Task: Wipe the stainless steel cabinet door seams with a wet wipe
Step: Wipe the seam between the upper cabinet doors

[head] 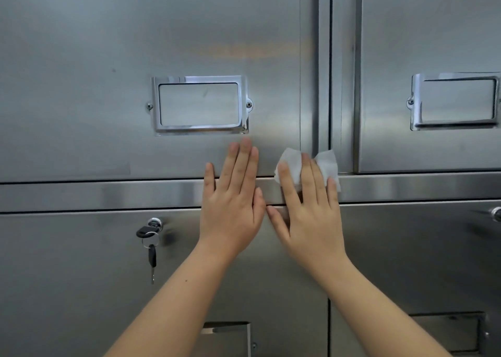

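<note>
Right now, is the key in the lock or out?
In: the black-headed key sits in the lock, a second key hanging from its ring.

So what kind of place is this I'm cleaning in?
Probably a staff locker or storage room, though I can't be sure. It shows a bank of stainless steel cabinet doors, chrome label holders on them, and keys hanging from a lock.

The left hand (233,196) is lying flat at the upper door's (81,58) lower right corner, below the label frame (200,104), the right hand (311,215) just beside it is pressing the wet wipe (291,163) against the vertical seam's (330,85) foot, and keys (152,257) are hanging lower left.
</note>
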Demonstrator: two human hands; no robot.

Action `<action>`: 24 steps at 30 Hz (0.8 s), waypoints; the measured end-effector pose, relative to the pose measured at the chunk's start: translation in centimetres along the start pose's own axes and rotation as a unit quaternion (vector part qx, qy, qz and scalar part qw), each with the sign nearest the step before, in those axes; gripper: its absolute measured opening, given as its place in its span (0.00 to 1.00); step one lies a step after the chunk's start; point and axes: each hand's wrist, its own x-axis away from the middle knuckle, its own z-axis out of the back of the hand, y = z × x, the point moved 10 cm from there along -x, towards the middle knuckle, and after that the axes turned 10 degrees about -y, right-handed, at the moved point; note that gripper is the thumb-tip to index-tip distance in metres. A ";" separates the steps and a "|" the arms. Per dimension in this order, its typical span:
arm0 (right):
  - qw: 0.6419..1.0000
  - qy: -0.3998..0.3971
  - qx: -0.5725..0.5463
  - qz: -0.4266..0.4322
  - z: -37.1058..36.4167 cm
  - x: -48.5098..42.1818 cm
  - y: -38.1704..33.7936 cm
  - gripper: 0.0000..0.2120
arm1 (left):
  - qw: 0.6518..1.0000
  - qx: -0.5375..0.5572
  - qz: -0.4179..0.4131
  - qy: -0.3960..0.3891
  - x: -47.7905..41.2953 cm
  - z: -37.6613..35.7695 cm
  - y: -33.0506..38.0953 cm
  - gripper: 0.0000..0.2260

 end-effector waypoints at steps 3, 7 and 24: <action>1.000 -0.002 0.004 0.006 0.2 -0.2 0.1 0.29 | 1.000 -0.011 -0.006 -0.004 0.6 -0.1 0.1 0.26; 1.000 -0.012 -0.001 0.016 0.4 -1.9 0.5 0.29 | 1.000 -0.012 -0.004 -0.009 0.7 -0.3 0.1 0.25; 0.999 -0.044 -0.018 0.019 0.7 0.3 0.0 0.29 | 1.000 -0.019 -0.007 0.000 0.7 -0.4 0.0 0.25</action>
